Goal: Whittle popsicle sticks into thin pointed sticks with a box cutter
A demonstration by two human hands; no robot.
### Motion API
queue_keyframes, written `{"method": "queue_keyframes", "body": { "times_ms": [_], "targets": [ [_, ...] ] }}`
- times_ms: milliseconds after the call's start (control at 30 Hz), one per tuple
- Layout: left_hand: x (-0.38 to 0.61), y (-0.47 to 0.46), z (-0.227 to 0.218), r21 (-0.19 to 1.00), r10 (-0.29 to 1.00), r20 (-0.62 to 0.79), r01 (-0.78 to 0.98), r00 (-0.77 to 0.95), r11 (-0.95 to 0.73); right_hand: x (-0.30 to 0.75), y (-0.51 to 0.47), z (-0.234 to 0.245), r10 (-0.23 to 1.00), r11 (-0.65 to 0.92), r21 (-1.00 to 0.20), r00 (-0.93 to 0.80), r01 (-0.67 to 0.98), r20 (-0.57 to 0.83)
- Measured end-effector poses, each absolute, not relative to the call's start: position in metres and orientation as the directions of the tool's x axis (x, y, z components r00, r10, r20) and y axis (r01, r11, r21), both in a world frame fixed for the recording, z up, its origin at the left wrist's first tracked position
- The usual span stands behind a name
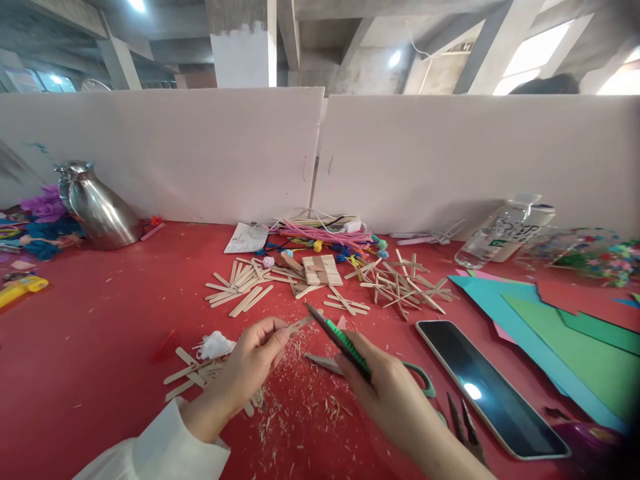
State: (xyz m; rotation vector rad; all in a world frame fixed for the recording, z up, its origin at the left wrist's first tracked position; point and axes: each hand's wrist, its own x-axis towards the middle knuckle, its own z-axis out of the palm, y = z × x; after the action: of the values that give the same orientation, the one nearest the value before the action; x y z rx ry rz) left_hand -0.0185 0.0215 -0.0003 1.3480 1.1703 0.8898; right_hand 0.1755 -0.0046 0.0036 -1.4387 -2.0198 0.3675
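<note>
My left hand point(260, 353) pinches a wooden craft stick point(301, 324) between thumb and fingers, its free end pointing right. Wrapped around a black and green utility knife point(345, 343), my right hand point(383, 387) holds the tool's tip beside the far end of that stick; whether they touch I cannot tell. Below both hands, wood shavings point(320, 417) are scattered over the red tabletop point(115, 320). Scissors point(324, 362) with green handles lie partly hidden under my right hand. Another pile of craft sticks point(187, 373) sits partly behind my left wrist, near crumpled white material point(215, 345).
More craft sticks point(240, 283) spread ahead, beside a bundle point(323, 270) and pipe cleaners point(325, 232). On the right are a phone point(493, 387), pliers point(467, 427), coloured paper point(545, 333) and a plastic bottle point(493, 233). A metal jug point(103, 210) stands left, before white panels point(200, 153).
</note>
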Motion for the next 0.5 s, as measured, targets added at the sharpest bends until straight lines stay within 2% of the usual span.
{"method": "queue_keyframes", "body": {
  "times_ms": [133,233,300,367,433,500],
  "targets": [
    [-0.019,0.026,-0.007,0.987,0.974,-0.080,0.156,0.210,0.047,0.182,0.001,0.000,0.915,0.326,-0.497,-0.136,0.804,0.380],
    [-0.021,0.032,-0.010,0.982,0.980,-0.044,0.191,0.194,0.007,0.180,-0.001,-0.005,0.861,0.354,-0.369,-0.146,0.859,0.487],
    [-0.023,0.034,-0.011,0.977,0.984,-0.030,0.212,0.178,-0.008,0.176,-0.007,-0.003,0.808,0.367,-0.235,-0.184,0.900,0.559],
    [-0.024,0.036,-0.011,0.974,0.985,-0.029,0.226,0.171,-0.011,0.170,-0.020,0.009,0.743,0.357,0.033,-0.305,0.934,0.595],
    [-0.024,0.035,-0.010,0.974,0.982,-0.028,0.227,0.189,-0.016,0.164,-0.037,0.034,0.698,0.337,0.242,-0.414,0.910,0.584],
    [-0.023,0.032,-0.009,0.977,0.981,-0.026,0.214,0.190,-0.016,0.158,-0.056,0.064,0.640,0.408,0.341,-0.532,0.847,0.555]
  ]
}}
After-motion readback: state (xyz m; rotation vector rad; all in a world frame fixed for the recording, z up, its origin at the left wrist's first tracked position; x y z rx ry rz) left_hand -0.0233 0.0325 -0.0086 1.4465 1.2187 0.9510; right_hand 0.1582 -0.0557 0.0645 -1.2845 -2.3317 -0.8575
